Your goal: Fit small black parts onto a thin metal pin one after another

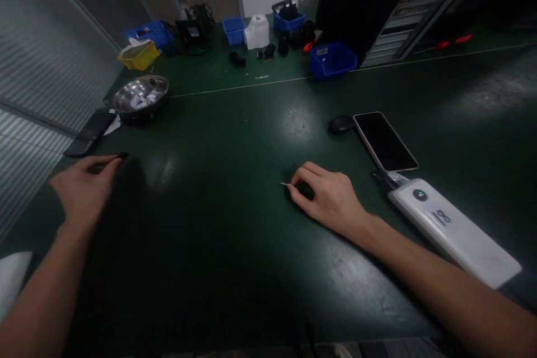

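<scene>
My left hand [86,187] is at the left side of the dark green table, thumb and fingers closed in a pinch. Between its fingertips is a small black piece [122,155], too small and dim to name. Near the middle, my right hand [333,197] rests on the tabletop, closed around a small tool with a black handle [305,189]. The tool's thin metal tip [282,183] points left; its exact kind does not show. The two hands are far apart.
A metal bowl [161,102] with white scraps stands beyond my left hand. To the right are a black mouse [341,124], a phone [385,141] and a white power bank [457,232]. Blue bins [331,70], a yellow bin [140,57] and a white housing [257,32] line the back.
</scene>
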{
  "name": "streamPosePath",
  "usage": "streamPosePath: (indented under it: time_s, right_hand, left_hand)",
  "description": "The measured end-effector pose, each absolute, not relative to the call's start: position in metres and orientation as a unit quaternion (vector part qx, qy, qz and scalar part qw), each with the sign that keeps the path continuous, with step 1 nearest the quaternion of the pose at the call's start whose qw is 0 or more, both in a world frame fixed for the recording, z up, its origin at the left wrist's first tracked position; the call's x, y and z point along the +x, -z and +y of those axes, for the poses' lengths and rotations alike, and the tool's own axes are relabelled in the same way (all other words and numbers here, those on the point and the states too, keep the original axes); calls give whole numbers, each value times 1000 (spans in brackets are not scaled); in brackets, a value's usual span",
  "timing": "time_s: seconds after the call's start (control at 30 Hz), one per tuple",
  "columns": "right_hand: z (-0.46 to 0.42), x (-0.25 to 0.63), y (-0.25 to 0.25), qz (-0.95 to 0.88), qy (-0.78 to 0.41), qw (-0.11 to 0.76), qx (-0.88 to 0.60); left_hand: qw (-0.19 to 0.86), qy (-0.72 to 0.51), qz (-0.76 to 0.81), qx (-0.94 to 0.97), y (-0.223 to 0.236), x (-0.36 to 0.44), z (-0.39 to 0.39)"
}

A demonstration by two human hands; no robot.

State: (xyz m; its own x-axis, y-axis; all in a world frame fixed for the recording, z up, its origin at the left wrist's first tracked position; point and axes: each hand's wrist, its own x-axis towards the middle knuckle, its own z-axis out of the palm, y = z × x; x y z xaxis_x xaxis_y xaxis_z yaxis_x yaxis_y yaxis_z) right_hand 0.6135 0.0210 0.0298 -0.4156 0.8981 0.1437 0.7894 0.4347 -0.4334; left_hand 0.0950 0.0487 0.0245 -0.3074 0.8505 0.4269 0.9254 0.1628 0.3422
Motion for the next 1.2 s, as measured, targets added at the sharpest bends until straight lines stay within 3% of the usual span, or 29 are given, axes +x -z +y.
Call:
streamPosePath:
  time_s: [0.1, 0.23, 0.33, 0.53, 1.2]
  right_hand:
    - [21, 614, -28, -826, -154, 182, -510]
    - [22, 613, -28, -824, -154, 189, -512]
    - [21, 612, -29, -820, -153, 197, -514]
    - [21, 612, -31, -822, -163, 198, -508]
    - [21, 612, -33, -836, -170, 194, -483]
  left_hand:
    - [23, 301, -652, -696, -35, 189, 50]
    - [-149, 300, -430, -839, -40, 307, 45]
    - [-231, 281, -349, -864, -32, 356, 40]
    - [-281, 263, -357, -851, -19, 365, 37]
    - [-238, 286, -348, -860, -19, 364, 35]
